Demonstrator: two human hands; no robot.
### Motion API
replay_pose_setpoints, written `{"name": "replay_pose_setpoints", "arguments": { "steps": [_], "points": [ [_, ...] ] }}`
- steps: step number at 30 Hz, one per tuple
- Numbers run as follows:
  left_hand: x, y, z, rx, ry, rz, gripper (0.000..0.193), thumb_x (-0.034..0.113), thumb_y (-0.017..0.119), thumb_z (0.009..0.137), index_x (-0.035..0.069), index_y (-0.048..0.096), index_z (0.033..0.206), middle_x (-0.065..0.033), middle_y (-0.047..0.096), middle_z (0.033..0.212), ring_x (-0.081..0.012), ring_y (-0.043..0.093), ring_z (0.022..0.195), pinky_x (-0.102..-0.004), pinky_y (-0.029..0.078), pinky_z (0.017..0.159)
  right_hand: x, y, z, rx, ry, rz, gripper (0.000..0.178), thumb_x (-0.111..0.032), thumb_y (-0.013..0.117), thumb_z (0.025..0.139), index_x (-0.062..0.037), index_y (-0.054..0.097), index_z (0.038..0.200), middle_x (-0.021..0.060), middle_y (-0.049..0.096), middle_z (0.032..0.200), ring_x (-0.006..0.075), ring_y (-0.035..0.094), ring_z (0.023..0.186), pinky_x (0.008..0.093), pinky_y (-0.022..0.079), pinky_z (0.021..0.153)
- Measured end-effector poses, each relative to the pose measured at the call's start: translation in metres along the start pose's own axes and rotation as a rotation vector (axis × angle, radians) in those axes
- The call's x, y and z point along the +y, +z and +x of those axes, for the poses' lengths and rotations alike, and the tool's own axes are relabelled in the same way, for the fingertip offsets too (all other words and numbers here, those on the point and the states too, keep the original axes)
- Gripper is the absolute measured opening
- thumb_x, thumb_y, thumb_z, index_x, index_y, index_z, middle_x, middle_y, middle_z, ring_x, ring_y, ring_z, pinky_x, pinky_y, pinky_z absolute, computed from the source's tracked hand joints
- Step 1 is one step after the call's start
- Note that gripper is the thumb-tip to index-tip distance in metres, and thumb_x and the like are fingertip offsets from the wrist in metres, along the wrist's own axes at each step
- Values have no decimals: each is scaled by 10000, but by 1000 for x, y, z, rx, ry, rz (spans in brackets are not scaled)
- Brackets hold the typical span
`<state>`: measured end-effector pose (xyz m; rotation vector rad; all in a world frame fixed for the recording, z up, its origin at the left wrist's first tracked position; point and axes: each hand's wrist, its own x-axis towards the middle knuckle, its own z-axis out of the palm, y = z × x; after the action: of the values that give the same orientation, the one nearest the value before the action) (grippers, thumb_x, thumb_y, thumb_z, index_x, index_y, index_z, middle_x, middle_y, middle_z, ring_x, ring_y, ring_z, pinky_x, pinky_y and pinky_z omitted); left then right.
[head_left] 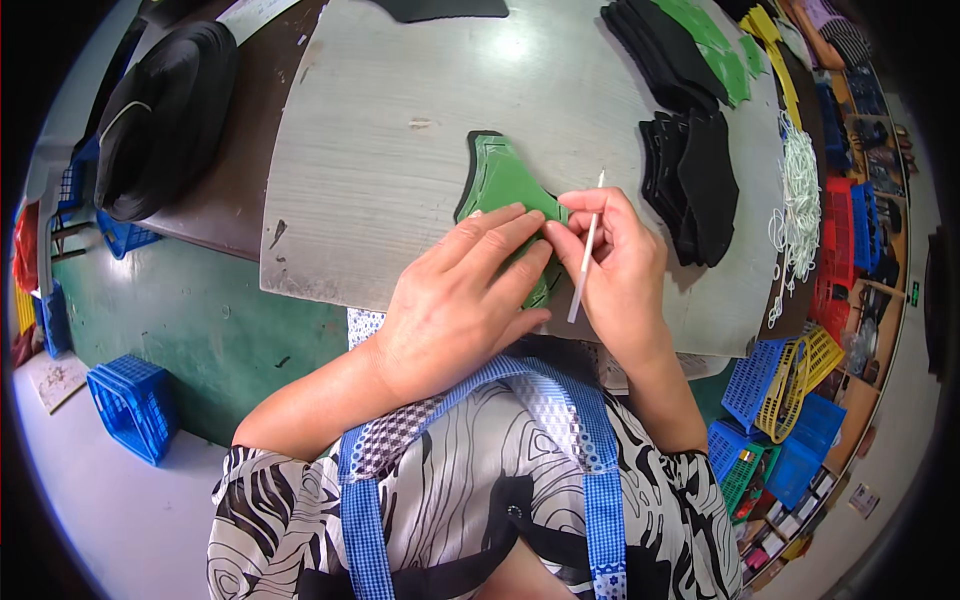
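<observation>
A green template [512, 172] lies on a black cut piece [466, 192] near the front of the pale board; the black shows along its left and upper edges. My left hand [470, 270] rests flat across the template with its fingers stretched out. Close by on the right, my right hand [618, 260] pinches the template's right edge between thumb and forefinger. A thin white marking pen [586, 255] sits in that same hand, its tip pointing up and away from me. Part of the template is hidden under my hands.
Stacks of black cut pieces [690, 185] lie right of my hands, with more green templates [708, 45] behind. A big black roll of strap [170, 120] stands at the left. White cord [797, 215] hangs at the right edge, near plastic baskets [780, 385]. A blue basket [135, 408] sits lower left.
</observation>
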<state>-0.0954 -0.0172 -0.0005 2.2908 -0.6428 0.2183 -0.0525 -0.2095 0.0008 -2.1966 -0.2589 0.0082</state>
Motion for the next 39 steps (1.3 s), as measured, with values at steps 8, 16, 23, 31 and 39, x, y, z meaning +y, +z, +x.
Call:
{"name": "replay_pose_setpoints", "arguments": {
  "steps": [8,16,23,31,39],
  "points": [
    [2,3,-2,-17,-28,74,470,260,803,829,88,715,1257,-167,594,1420,-359,582,1335,-482,510,1101,-5,-25,28,-43,11,381,540,-461,531,1109,9,544,1373,66,612,1068,150,584,898,300,501,867],
    [0,5,-3,-17,-35,73,426,257,800,842,110,725,1234,-167,586,1427,-349,570,1350,-487,493,1122,-12,-13,44,-175,-17,294,305,-284,615,1095,8,682,1155,39,700,984,102,668,888,260,548,801],
    [-2,9,-7,-38,-47,107,448,254,806,829,122,720,1249,-167,600,1426,-333,564,1387,-499,480,1148,-20,21,68,-322,-491,-99,275,-230,608,1066,8,723,993,118,702,873,234,684,788,334,535,728],
    [4,3,-1,-10,-49,87,436,202,786,833,112,719,1254,-152,604,1435,-331,576,1378,-490,492,1139,-13,33,91,-66,-453,-79,135,-163,679,990,-42,697,936,89,703,822,318,673,814,434,535,731],
    [-3,-1,-3,-20,-21,130,345,145,756,871,100,741,1213,-150,624,1412,-328,601,1340,-448,523,1107,-11,-15,52,-50,-131,-21,220,-186,599,1069,-26,697,955,102,667,737,250,673,666,375,520,637]
  ]
}}
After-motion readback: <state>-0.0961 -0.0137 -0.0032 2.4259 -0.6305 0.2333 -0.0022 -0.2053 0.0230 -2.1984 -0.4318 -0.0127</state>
